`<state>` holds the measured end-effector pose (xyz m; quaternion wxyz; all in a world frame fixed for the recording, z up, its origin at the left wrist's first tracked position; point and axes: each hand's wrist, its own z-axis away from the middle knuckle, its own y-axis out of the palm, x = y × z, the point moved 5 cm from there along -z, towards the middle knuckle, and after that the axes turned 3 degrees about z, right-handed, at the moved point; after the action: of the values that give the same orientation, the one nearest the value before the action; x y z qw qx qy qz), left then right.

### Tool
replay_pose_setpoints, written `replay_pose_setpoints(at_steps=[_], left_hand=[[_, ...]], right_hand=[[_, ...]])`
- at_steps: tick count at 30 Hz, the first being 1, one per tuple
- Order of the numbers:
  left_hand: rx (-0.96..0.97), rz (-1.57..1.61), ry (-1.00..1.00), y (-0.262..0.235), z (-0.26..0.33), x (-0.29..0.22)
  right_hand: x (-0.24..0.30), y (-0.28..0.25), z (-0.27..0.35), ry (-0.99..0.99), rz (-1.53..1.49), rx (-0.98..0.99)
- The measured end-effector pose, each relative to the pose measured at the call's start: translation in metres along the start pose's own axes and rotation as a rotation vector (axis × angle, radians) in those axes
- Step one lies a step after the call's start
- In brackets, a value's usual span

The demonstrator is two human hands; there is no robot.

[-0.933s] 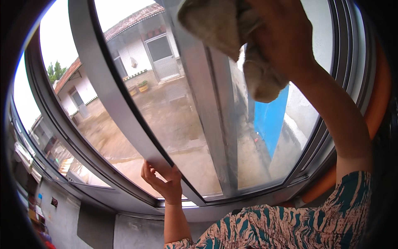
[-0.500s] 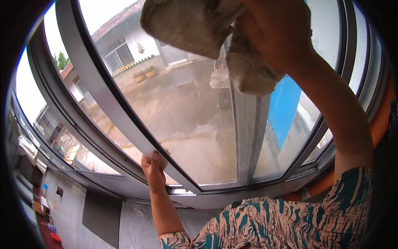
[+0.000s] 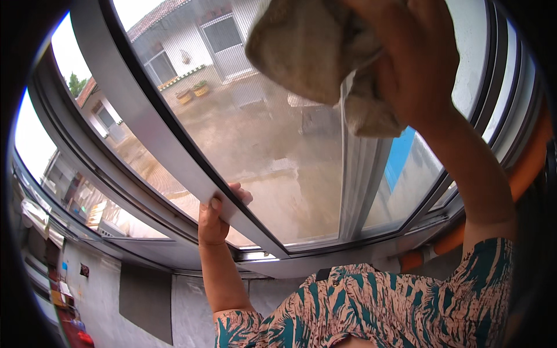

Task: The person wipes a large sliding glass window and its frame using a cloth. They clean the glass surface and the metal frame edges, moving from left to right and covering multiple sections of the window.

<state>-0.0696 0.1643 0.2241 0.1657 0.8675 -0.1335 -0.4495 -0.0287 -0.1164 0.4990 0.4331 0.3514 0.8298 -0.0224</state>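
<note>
A sliding window with a grey metal frame (image 3: 145,122) fills the view. My right hand (image 3: 415,64) is raised high and clutches a beige cloth (image 3: 316,55) pressed against the glass pane (image 3: 261,145) near its top. My left hand (image 3: 216,213) grips the lower part of the grey sash edge, fingers curled over it. My patterned sleeve (image 3: 371,307) shows at the bottom.
Outside the glass lie a bare yard, a white building with potted plants (image 3: 194,91) and a blue panel (image 3: 400,153). An upright frame post (image 3: 360,174) divides the panes. A grey wall with a dark panel (image 3: 145,298) is below the sill.
My right hand has wiped the cloth leftward and up across the glass. My left hand has stayed on the sash edge, and the view has shifted to the right.
</note>
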Motion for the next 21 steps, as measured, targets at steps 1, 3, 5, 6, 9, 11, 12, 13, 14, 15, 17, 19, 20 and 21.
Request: replay_pose_setpoints(at_steps=[1,3,5,6,9,11,12,13,14,15,17,19,20,21], left_hand=[[-0.002,0.005,0.006,0.001,-0.001,-0.002],[0.011,0.022,0.011,0.008,-0.007,-0.001],[0.010,0.036,0.004,0.011,-0.013,-0.001],[0.015,0.038,0.002,0.013,-0.015,-0.002],[0.026,0.049,-0.007,0.019,-0.026,-0.010],[0.030,0.055,-0.020,0.024,-0.036,-0.010],[0.021,0.047,-0.023,0.025,-0.038,-0.013],[0.013,0.039,-0.026,0.025,-0.042,-0.016],[0.008,0.028,-0.024,0.027,-0.041,-0.016],[0.002,0.027,-0.014,0.029,-0.041,-0.016],[-0.008,0.030,0.002,0.033,-0.042,-0.016],[-0.006,0.016,0.030,0.038,-0.046,-0.018],[-0.018,0.011,0.036,0.036,-0.045,-0.017],[-0.024,0.013,0.026,0.032,-0.045,-0.014]], right_hand=[[0.008,-0.009,-0.002,0.009,0.044,0.102],[0.020,-0.025,0.007,0.024,0.050,0.236],[0.032,-0.030,0.028,0.037,-0.019,0.303],[0.042,-0.032,0.034,0.164,-0.101,0.306],[0.066,-0.036,0.058,0.150,-0.190,0.391],[0.074,-0.042,0.064,0.185,-0.223,0.479],[0.079,-0.041,0.070,0.198,-0.234,0.492],[0.083,-0.042,0.073,0.201,-0.258,0.515],[0.089,-0.045,0.078,0.204,-0.280,0.531],[0.095,-0.048,0.083,0.190,-0.285,0.523],[0.107,-0.055,0.098,0.172,-0.333,0.561],[0.115,-0.061,0.106,0.137,-0.372,0.604],[0.115,-0.060,0.108,0.131,-0.394,0.624],[0.113,-0.057,0.109,0.125,-0.416,0.644]])
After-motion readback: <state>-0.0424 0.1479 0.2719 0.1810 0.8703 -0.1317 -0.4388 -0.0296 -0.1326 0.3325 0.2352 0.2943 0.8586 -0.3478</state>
